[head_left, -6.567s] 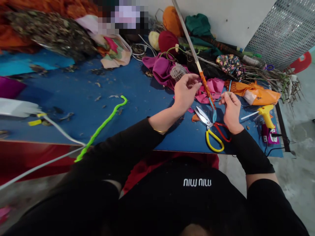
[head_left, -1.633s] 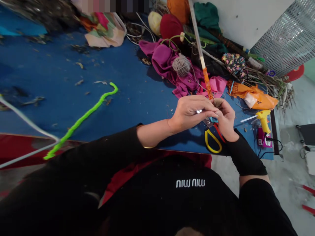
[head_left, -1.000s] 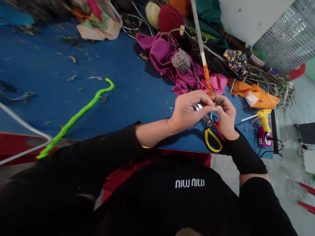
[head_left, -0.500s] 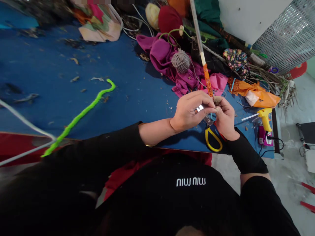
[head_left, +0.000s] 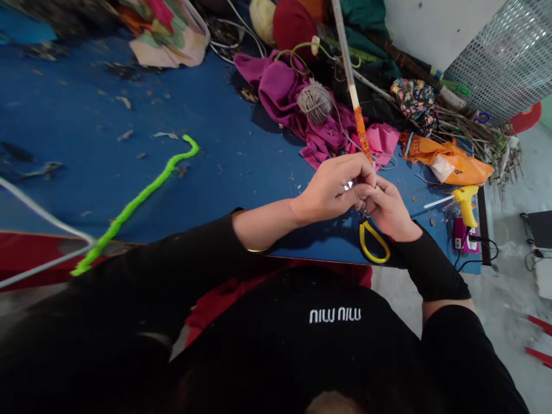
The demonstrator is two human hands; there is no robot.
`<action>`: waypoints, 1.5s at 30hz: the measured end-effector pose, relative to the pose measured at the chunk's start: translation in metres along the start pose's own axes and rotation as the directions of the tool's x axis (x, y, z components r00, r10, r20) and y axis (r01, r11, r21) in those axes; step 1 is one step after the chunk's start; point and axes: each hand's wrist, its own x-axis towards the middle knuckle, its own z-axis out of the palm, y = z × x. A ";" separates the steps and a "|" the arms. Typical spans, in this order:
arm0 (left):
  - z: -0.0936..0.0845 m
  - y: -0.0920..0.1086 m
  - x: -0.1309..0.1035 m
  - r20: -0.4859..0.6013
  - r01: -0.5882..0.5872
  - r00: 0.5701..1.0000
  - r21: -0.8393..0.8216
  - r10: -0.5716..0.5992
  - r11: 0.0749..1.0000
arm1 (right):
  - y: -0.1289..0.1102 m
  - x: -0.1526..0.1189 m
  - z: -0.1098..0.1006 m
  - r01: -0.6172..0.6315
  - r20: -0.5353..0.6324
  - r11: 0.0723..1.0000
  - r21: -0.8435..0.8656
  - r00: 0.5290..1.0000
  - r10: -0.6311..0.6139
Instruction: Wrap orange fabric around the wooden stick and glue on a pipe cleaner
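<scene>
My left hand [head_left: 334, 187] and my right hand [head_left: 388, 207] meet above the front of the table, thumbs and fingertips pinched together. Whatever the fingertips pinch is too small or hidden to name. A long thin stick [head_left: 346, 54] runs down to them, its lower part wrapped in orange material [head_left: 361, 129]. The wrapped end passes behind my left fingers, so I cannot tell if either hand grips it. Just below the hands lie scissors with a yellow handle [head_left: 374, 260], their blades mostly covered by my fingers.
On the blue table [head_left: 241, 190] lie a green fuzzy strip [head_left: 144, 198], purple cloth [head_left: 278, 86], a grey yarn ball [head_left: 315, 101] and orange cloth [head_left: 463, 162]. A yellow glue gun [head_left: 466, 204] stands at the right near a purple power strip [head_left: 466, 236]. Twigs [head_left: 470, 121] are piled behind.
My fingers have shifted and drawn closer together, and my right fingers now curl under the left. The blue bit between the hands is now covered. The view has shifted slightly.
</scene>
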 end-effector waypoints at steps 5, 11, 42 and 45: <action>0.002 0.003 -0.003 0.181 0.316 0.947 -0.366 -0.266 0.875 | 0.004 -0.001 0.001 -0.105 0.050 0.993 0.052 0.993 0.103; 0.005 0.005 -0.005 0.215 0.424 0.906 -0.482 -0.365 0.767 | 0.005 -0.002 0.002 -0.111 0.090 0.993 0.031 0.990 0.108; 0.006 0.011 -0.006 -0.147 0.297 0.934 -0.181 -0.324 0.938 | 0.011 0.001 -0.006 -0.145 0.067 0.988 0.055 0.988 0.141; 0.007 0.014 -0.007 -0.178 0.252 0.948 -0.078 -0.262 0.965 | 0.012 0.000 -0.004 -0.157 0.031 0.985 0.068 0.987 0.155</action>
